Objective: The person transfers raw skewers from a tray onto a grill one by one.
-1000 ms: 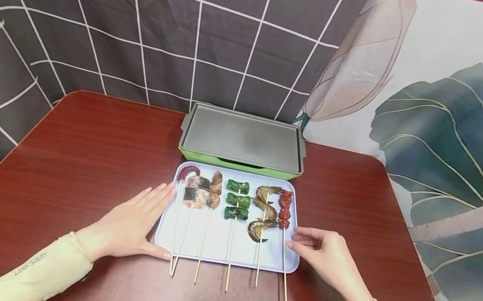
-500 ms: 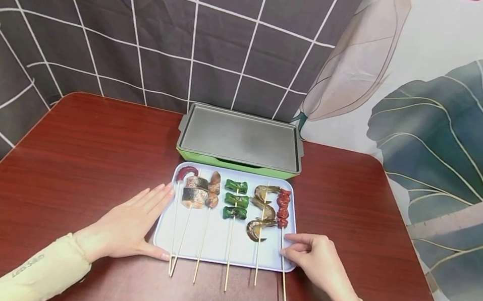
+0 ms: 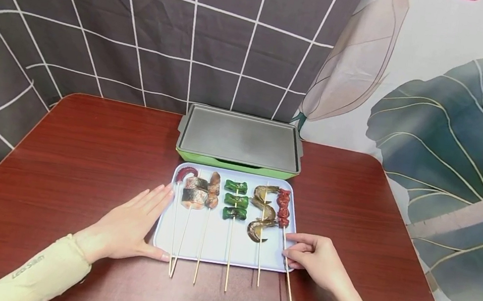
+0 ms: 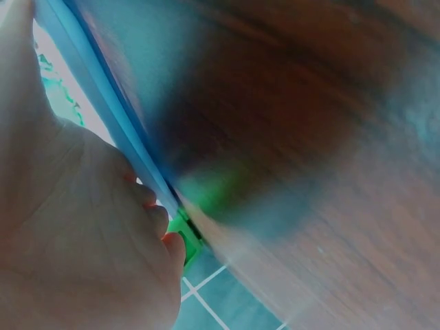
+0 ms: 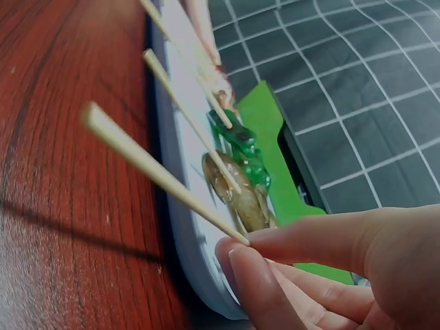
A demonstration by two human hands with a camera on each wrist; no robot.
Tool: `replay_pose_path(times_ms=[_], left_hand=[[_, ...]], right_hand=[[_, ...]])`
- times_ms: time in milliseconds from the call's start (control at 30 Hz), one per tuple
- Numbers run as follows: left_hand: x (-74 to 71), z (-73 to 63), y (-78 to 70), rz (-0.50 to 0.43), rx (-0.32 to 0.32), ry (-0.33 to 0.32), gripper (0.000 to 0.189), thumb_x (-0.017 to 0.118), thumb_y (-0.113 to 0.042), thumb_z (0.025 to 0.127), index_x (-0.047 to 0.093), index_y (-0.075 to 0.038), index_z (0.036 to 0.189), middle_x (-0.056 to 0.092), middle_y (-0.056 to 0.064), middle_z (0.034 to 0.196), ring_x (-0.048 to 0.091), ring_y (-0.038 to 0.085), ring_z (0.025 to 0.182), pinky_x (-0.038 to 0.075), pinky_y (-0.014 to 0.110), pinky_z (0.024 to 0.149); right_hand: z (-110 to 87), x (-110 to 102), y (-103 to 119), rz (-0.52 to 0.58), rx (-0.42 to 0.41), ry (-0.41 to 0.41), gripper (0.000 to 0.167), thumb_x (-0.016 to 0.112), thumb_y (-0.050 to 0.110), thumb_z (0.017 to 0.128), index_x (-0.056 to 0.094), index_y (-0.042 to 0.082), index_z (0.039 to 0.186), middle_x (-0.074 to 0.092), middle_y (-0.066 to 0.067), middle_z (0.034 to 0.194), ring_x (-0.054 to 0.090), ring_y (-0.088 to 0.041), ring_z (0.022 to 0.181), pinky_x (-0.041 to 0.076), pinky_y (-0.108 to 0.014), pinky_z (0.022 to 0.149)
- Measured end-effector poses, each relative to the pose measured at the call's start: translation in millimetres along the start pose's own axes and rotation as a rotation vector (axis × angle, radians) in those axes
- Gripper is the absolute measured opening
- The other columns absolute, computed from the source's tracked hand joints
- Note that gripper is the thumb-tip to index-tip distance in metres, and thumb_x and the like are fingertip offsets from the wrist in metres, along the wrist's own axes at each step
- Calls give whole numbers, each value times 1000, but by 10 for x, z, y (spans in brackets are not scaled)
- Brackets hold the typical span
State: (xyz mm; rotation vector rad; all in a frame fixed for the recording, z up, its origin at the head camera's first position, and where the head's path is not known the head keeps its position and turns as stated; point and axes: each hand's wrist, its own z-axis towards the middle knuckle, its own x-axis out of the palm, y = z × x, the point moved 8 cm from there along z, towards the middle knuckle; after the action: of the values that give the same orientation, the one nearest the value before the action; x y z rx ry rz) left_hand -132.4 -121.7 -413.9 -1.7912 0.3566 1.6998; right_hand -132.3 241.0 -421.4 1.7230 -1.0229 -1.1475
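Observation:
On a pale blue-white tray [image 3: 214, 251] lie several food skewers, their sticks jutting over the near edge. My right hand [image 3: 318, 260] pinches the stick of the rightmost one, a skewer of red meat pieces [image 3: 282, 209], between thumb and forefinger; the right wrist view shows its stick [image 5: 161, 175] in that grip. Beside it lie a shrimp skewer [image 3: 263, 212] and a green pepper-like skewer [image 3: 236, 200]. Farther left are a brown skewer [image 3: 214, 190], a fish-chunk skewer [image 3: 195, 193] and a dark red tentacle skewer [image 3: 185, 172]. My left hand [image 3: 128, 227], fingers straight, touches the tray's left edge.
Directly behind the tray stands a green grill [image 3: 239, 164] with a flat dark grey plate [image 3: 243, 138]. Both sit on a reddish-brown wooden table [image 3: 108, 153]. A dark checked cloth [image 3: 160, 33] hangs behind the table's far edge.
My right hand has moved left over the tray's edge and taken hold of the red meat skewer's stick. That stick's near end has swung slightly right. The left hand stays put.

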Motion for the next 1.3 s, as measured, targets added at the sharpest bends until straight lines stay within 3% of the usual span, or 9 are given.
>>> replay_pose_path(times_ms=[133,467,867,1100,1300], left_hand=[[1,6,3,0,0,0,125,56,-86,78,32,12,153,28,26,161,25,39,149,24,52,120],[-4,1,-2,-2,-4,2,125,56,-85,79,30,12,153,29,26,160,25,39,149,23,51,121],[-8,-2,0,9,2,-12,125,57,-85,79,32,12,153,30,27,160,26,40,149,24,51,120],[-4,-13,-6,4,-1,-12,124,58,-84,79,33,13,152,31,27,159,27,40,148,24,51,120],[9,0,4,6,-3,-8,125,56,-86,78,32,12,153,31,27,160,27,40,148,25,52,120]], right_hand=[[3,-34,-52,68,28,-13,42,67,-9,88,56,-22,127,72,-21,88,71,-17,72,63,-33,68],[-60,-110,3,84,-2,-50,45,67,-10,89,55,-20,130,70,-22,91,71,-15,73,63,-35,69],[-138,-255,340,-29,-90,-129,42,66,-12,87,61,-14,128,70,-24,89,72,-17,72,63,-36,68],[33,-338,569,-82,-143,-147,40,66,-11,88,63,-12,128,70,-27,92,74,-27,75,63,-36,68],[374,-461,769,-139,-164,-152,38,65,-8,89,65,-8,128,71,-24,94,74,-34,80,63,-35,70]])
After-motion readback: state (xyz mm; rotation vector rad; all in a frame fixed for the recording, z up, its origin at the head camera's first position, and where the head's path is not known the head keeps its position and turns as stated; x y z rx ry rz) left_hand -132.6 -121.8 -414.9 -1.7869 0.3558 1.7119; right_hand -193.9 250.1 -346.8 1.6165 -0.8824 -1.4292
